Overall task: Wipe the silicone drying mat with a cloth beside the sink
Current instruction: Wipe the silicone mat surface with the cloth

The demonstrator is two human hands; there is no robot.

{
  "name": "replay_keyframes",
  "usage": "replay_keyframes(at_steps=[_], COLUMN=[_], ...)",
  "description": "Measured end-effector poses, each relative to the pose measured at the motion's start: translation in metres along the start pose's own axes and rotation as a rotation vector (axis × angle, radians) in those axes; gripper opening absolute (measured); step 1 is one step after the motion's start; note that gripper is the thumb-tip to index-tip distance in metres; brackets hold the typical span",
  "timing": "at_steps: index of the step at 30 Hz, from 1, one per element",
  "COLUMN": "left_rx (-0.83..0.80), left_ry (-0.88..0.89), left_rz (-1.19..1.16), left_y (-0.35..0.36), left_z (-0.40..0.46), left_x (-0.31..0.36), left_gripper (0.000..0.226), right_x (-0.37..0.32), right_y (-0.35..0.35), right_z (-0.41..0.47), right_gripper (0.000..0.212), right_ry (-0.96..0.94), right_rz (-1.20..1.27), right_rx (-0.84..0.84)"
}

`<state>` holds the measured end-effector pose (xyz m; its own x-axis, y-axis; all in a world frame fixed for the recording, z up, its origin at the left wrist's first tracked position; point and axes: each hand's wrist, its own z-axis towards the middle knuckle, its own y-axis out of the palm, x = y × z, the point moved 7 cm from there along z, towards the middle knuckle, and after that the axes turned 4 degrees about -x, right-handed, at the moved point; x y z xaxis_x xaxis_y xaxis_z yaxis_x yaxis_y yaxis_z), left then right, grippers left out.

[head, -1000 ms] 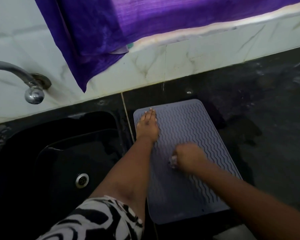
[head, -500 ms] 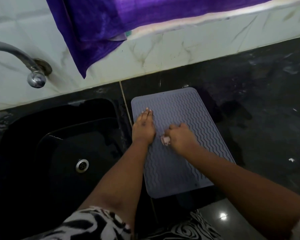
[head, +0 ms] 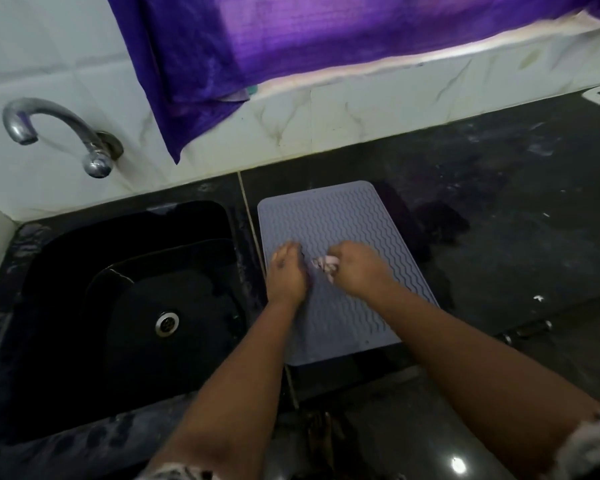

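The grey wavy-ribbed silicone drying mat (head: 340, 230) lies on the black counter just right of the black sink (head: 125, 271), long axis running away from the person, most unwiped ribs beyond the right hand (head: 355, 268), fingers clamped on a small pale bunched cloth (head: 324, 264), while the left hand (head: 286, 271) presses flat, fingers together, on the mat's left edge.

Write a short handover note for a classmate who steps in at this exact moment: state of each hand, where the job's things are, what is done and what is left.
Left hand: flat, palm down on the left side of the grey silicone mat, pinning it.
Right hand: closed around a small crumpled pale cloth, pressing it on the mat's middle, close to the left hand.
The mat lies flat on the dark counter, just right of the black sink.
Done: wiping is under way; how much is covered cannot be told.
Left: probably the far and near ends of the mat.
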<state>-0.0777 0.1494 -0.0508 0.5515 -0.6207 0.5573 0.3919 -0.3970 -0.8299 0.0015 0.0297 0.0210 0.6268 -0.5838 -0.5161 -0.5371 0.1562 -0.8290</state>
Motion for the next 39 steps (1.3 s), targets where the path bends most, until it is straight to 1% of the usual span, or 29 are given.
replay_keyframes(at_steps=[2, 3, 5, 7, 10, 13, 15, 16, 18, 19, 21, 22, 23, 25, 26, 28, 31, 32, 34, 36, 38, 39], left_rx=[0.025, 0.031, 0.022, 0.005, -0.020, -0.042, -0.039, -0.046, -0.109, -0.134, -0.133, -0.100, -0.052, -0.003, -0.019, -0.070, -0.110, -0.115, -0.124, -0.121, -0.123, -0.131], left_ry=[0.049, 0.060, 0.051, 0.044, -0.005, -0.037, -0.030, -0.030, -0.044, -0.049, -0.057, -0.053, -0.040, 0.011, 0.033, 0.055, 0.035, 0.038, 0.074, 0.102, 0.104, 0.104], left_rz=[0.043, 0.042, 0.065, 0.118, 0.153, 0.140, 0.148, 0.146, 0.155, 0.174, 0.200, 0.173, 0.135, 0.095, 0.090, 0.129, 0.163, 0.183, 0.241, 0.276, 0.275, 0.247], left_y=[0.010, 0.015, 0.020, 0.023, 0.024, 0.022, 0.021, 0.020, 0.020, 0.018, 0.010, 0.005, 0.000, -0.005, -0.004, 0.005, 0.020, 0.024, 0.027, 0.024, 0.024, 0.028], left_z=[-0.030, -0.036, -0.036, -0.032, -0.032, -0.033, -0.035, -0.035, -0.036, -0.037, -0.037, -0.037, -0.035, -0.028, -0.020, 0.002, 0.042, 0.058, 0.094, 0.129, 0.150, 0.155], left_x=[-0.004, -0.010, -0.018, -0.018, -0.016, -0.015, -0.012, -0.012, -0.013, -0.011, -0.002, 0.006, 0.016, 0.037, 0.047, 0.056, 0.054, 0.052, 0.048, 0.043, 0.040, 0.039], left_gripper=[0.044, 0.046, 0.050, 0.054, 0.051, 0.051, 0.051, 0.051, 0.052, 0.053, 0.056, 0.056, 0.057, 0.060, 0.062, 0.063, 0.060, 0.058, 0.056, 0.055, 0.055, 0.055], right_x=[-0.010, -0.011, -0.010, -0.007, 0.002, 0.007, 0.010, 0.011, 0.026, 0.035, 0.050, 0.057, 0.062, 0.066, 0.062, 0.058, 0.051, 0.049, 0.049, 0.050, 0.047, 0.046], right_y=[0.017, 0.031, 0.049, 0.054, 0.058, 0.062, 0.062, 0.058, 0.047, 0.037, 0.012, -0.001, -0.014, -0.039, -0.051, -0.062, -0.077, -0.080, -0.085, -0.083, -0.079, -0.074], right_z=[0.017, 0.019, 0.012, -0.009, -0.057, -0.111, -0.132, -0.137, -0.137, -0.135, -0.128, -0.121, -0.111, -0.081, -0.065, -0.027, 0.034, 0.055, 0.094, 0.136, 0.174, 0.189], right_gripper=[0.020, 0.025, 0.032, 0.032, 0.033, 0.036, 0.033, 0.028, 0.015, 0.013, 0.021, 0.020, 0.021, 0.027, 0.029, 0.028, 0.013, 0.013, 0.021, 0.020, 0.018, 0.022], right_ry=[-0.041, -0.042, -0.051, -0.077, -0.139, -0.140, -0.133, -0.131, -0.049, 0.031, 0.185, 0.240, 0.286, 0.296, 0.271, 0.248, 0.210, 0.187, 0.190, 0.170, 0.132, 0.116], right_rz=[-0.192, -0.279, -0.409, -0.450, -0.420, -0.422, -0.419, -0.386, -0.184, -0.007, 0.341, 0.437, 0.472, 0.275, 0.214, 0.191, 0.207, 0.199, 0.209, 0.199, 0.066, -0.022], right_rx=[-0.003, -0.047, -0.049, -0.039, -0.108, -0.139, -0.171, -0.197, -0.247, -0.259, -0.220, -0.174, -0.150, -0.070, -0.015, 0.029, 0.127, 0.143, 0.163, 0.148, 0.149, 0.133])
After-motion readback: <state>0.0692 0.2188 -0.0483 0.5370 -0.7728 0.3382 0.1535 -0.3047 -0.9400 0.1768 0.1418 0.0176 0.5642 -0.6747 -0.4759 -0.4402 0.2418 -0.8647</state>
